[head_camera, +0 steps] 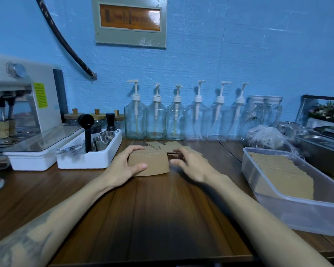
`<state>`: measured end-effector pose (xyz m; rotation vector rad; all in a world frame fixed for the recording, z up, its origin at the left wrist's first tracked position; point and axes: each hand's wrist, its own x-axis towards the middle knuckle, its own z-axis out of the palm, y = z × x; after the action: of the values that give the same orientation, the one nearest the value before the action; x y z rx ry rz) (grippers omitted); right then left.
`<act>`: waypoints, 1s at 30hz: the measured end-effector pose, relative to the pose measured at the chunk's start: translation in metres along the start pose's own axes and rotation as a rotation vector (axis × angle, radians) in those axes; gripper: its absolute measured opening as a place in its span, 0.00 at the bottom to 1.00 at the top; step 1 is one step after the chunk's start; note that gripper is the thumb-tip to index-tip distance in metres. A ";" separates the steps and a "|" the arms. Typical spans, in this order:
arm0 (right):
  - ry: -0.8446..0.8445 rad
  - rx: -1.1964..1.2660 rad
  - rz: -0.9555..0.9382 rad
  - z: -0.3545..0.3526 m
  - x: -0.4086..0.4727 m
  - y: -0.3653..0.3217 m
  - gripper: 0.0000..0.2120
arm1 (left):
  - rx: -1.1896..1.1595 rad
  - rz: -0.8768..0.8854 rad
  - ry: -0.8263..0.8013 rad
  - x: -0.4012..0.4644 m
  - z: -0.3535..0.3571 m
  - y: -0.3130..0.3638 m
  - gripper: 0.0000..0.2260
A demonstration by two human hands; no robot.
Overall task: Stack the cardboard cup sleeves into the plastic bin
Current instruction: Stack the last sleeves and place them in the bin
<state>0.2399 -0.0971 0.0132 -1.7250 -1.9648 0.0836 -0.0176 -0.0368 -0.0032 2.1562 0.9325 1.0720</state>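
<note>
Six clear pump bottles [156, 117] stand in a row along the bench's far edge, with two capped clear jars [264, 110] just beside them. Three small cork-stoppered jars [96, 115] sit by one espresso machine [25, 105]. One white tray [89, 157] holds tools. One plastic bin [305, 207] holds a row of sleeves, too many to count. One loose sleeve pile [150, 162] lies mid-bench. Two hands: left hand [123, 168], right hand [193, 166].

Brown cardboard sleeves [150, 163], dark wood-grain table [152, 218], blue wall [239, 54].
</note>
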 end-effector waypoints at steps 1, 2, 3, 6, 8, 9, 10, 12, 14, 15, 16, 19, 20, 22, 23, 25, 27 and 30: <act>0.015 -0.052 0.025 0.000 0.004 0.004 0.23 | -0.002 -0.012 0.003 0.001 -0.003 -0.004 0.20; 0.019 -0.093 0.049 -0.001 0.009 0.008 0.21 | -0.013 -0.025 0.005 0.003 -0.005 -0.008 0.20; 0.016 -0.122 0.067 -0.002 0.013 0.011 0.21 | -0.032 -0.040 0.013 0.005 -0.008 -0.011 0.20; 0.007 -0.208 0.077 -0.002 0.030 0.014 0.19 | -0.058 -0.068 0.065 0.012 -0.015 -0.020 0.19; -0.006 -0.269 0.072 -0.001 0.043 0.014 0.19 | -0.052 -0.073 0.097 0.016 -0.017 -0.024 0.20; -0.018 -0.295 0.069 -0.001 0.049 0.014 0.20 | -0.045 -0.074 0.104 0.017 -0.016 -0.027 0.20; -0.033 -0.313 0.066 0.000 0.055 0.013 0.21 | -0.037 -0.073 0.105 0.018 -0.015 -0.029 0.20; -0.074 -0.346 0.057 0.003 0.066 0.010 0.24 | -0.022 -0.070 0.098 0.019 -0.012 -0.032 0.19; -0.127 -0.370 0.059 0.008 0.076 0.009 0.26 | -0.014 -0.070 0.094 0.020 -0.012 -0.034 0.19; -0.154 -0.373 0.066 0.012 0.079 0.008 0.27 | -0.014 -0.069 0.094 0.020 -0.012 -0.034 0.19; -0.180 -0.372 0.075 0.015 0.083 0.008 0.27 | -0.017 -0.069 0.093 0.020 -0.012 -0.035 0.19; -0.233 -0.367 0.097 0.024 0.087 0.010 0.25 | -0.024 -0.067 0.082 0.020 -0.012 -0.035 0.19; -0.237 -0.363 0.102 0.026 0.088 0.010 0.24 | -0.025 -0.066 0.079 0.020 -0.012 -0.034 0.19; -0.219 -0.336 0.111 0.029 0.088 0.010 0.24 | -0.028 -0.063 0.075 0.021 -0.012 -0.034 0.19; -0.197 -0.320 0.113 0.031 0.089 0.009 0.24 | -0.028 -0.062 0.074 0.021 -0.012 -0.035 0.19; -0.148 -0.300 0.116 0.032 0.089 0.006 0.25 | -0.027 -0.060 0.072 0.021 -0.012 -0.035 0.19; -0.127 -0.277 0.113 0.032 0.087 0.004 0.25 | -0.025 -0.058 0.070 0.021 -0.012 -0.035 0.19; -0.147 -0.221 0.110 0.029 0.078 0.003 0.30 | -0.026 -0.054 0.062 0.020 -0.012 -0.034 0.19</act>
<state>0.2261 -0.0153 0.0130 -2.0211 -2.0463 0.0330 -0.0303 0.0013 -0.0123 2.0754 0.9937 1.1245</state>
